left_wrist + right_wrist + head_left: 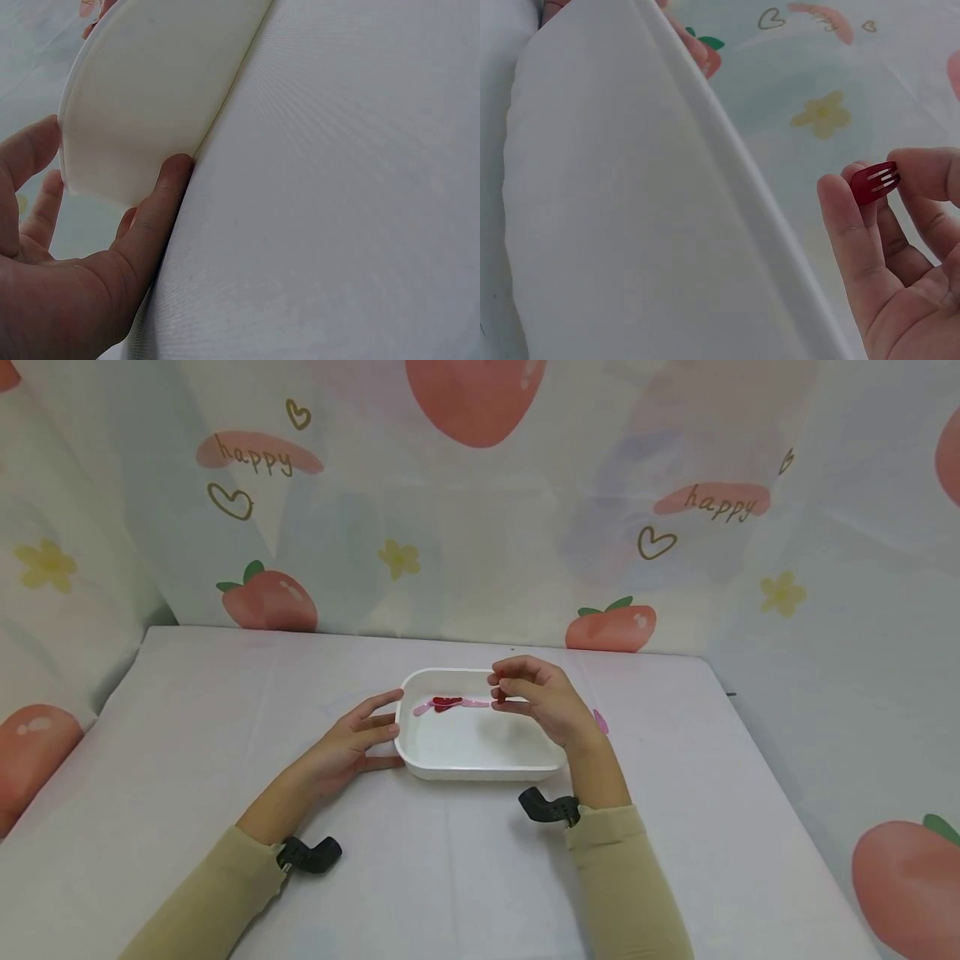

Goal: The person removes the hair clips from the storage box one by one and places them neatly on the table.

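A white rectangular tray (480,768) stands on the table, with red and pink hair clips (447,702) lying together near its far side. My left hand (347,750) rests its spread, fairly straight fingers and thumb against the tray's left end. The left wrist view shows the thumb (172,180) low on the outer wall and other fingertips up at the rim. Over the tray's right part, my right hand (546,700) pinches a small red hair clip (875,182) between thumb and fingertips. Slots show in that clip's face.
A pink hair clip (601,721) lies on the white tablecloth (442,860) just right of my right wrist. Patterned cloth (480,527) hangs behind the table and along both sides. A black wrist camera mount (551,807) sits on each forearm.
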Demonstrator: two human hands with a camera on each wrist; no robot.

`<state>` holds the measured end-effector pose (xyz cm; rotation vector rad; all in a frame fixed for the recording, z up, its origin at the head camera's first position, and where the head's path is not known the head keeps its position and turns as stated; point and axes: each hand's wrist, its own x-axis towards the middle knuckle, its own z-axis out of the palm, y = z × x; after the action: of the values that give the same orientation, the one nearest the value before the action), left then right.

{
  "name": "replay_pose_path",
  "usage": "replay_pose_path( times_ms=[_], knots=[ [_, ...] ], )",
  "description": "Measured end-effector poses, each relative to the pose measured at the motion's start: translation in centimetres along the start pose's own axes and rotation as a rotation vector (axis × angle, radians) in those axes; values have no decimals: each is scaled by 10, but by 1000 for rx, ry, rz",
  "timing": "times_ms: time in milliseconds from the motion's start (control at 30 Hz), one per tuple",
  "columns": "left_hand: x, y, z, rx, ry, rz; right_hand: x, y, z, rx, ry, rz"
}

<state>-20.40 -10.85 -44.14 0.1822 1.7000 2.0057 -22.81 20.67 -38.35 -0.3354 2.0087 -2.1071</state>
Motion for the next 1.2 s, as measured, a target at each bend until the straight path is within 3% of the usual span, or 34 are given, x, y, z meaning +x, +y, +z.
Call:
replay_pose_path(
  times_ms=[567, 1000, 1200],
  knots=[
    [0, -2, -2, -7, -2, 10, -8, -11, -18, 23, 56, 1],
    [1, -3, 0, -9, -11, 16, -39, -6, -80, -122, 143, 25],
    [1, -2, 0, -2, -3, 16, -46, -7, -96, -149, 192, 27]
  ],
)
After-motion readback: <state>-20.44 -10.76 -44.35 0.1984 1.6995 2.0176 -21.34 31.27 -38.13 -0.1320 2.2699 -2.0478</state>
